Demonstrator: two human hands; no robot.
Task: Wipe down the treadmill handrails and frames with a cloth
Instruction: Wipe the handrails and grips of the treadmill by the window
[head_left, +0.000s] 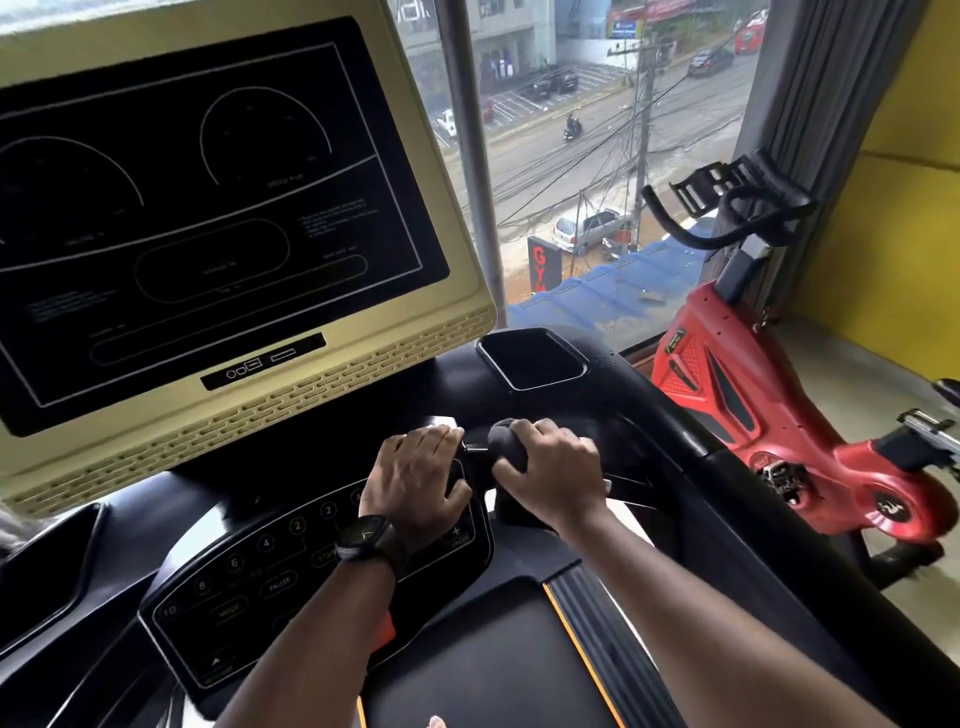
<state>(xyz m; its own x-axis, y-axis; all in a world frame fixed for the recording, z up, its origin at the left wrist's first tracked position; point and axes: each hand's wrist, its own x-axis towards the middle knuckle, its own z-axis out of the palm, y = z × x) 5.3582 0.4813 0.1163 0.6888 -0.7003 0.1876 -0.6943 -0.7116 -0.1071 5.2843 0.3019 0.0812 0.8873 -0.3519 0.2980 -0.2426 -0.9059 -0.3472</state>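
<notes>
Head view: you are wiping the inner grip at the right edge of the treadmill console.

Your right hand (550, 467) is closed around a dark cloth (506, 441) wrapped on the handrail (649, 415) stub; your left hand (421, 473) lies curled over the keypad (249, 582) corner, gripping the neighbouring grip. Next, I judge, you slide the cloth outward along the curved rail toward the red bike (779, 415).

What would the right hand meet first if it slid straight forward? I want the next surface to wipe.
Probably the recessed tray in the black console top, just ahead of the right hand; depth is uncertain.
</notes>
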